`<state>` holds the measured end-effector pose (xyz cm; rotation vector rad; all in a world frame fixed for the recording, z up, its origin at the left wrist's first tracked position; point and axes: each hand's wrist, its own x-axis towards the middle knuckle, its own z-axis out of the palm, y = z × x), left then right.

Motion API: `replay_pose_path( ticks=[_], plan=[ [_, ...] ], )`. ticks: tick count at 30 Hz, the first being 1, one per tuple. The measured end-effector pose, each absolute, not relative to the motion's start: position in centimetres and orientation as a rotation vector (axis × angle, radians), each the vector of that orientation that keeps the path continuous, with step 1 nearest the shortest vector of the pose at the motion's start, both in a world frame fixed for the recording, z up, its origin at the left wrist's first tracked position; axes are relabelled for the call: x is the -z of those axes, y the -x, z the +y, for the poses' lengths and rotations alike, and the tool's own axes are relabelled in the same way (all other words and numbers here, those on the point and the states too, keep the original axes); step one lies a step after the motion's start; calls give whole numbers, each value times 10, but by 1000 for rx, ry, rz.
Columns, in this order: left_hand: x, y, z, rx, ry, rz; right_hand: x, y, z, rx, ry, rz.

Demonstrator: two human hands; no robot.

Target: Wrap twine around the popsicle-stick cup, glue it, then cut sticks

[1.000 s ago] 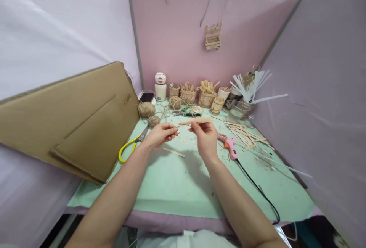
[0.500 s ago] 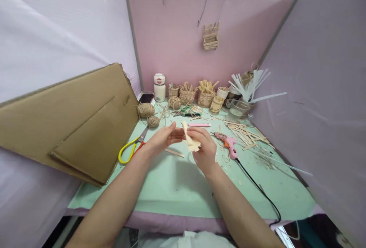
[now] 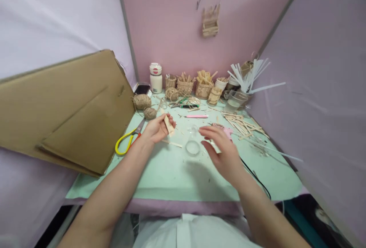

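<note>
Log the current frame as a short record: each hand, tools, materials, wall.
Left hand: holds pale wooden strips, count unclear
Right hand: thumb and fingers apart, beside a clear round object
Tools: yellow-handled scissors; pink pen-like tool; pink glue gun, partly hidden by right hand
Materials: twine balls; loose sticks; cardboard leaning at left
Wall: small wooden holder hanging
</note>
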<state>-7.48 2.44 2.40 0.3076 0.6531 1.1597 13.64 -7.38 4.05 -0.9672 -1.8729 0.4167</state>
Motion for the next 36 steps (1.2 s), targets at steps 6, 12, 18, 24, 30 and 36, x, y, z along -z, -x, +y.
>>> replay_pose_path(
  ticks=[6, 12, 18, 24, 30, 36],
  plan=[
    [-19, 79, 31, -1115, -272, 590, -28, -139, -144, -1850, 457, -920],
    [-19, 81, 34, -1120, -320, 592, -42, -114, -128, -1824, 153, -643],
    [-19, 79, 33, -1113, -354, 642, 9, -83, -142, -2140, 570, -853],
    [-20, 75, 33, -1148, -370, 707, 17, -158, -152, -1080, 1353, -974],
    [-15, 74, 34, -1148, -419, 741, 21, -188, -179, -1812, 1198, -1353],
    [-13, 68, 30, -1154, -540, 800, 20, -212, -175, -463, 1346, -1617]
  ],
)
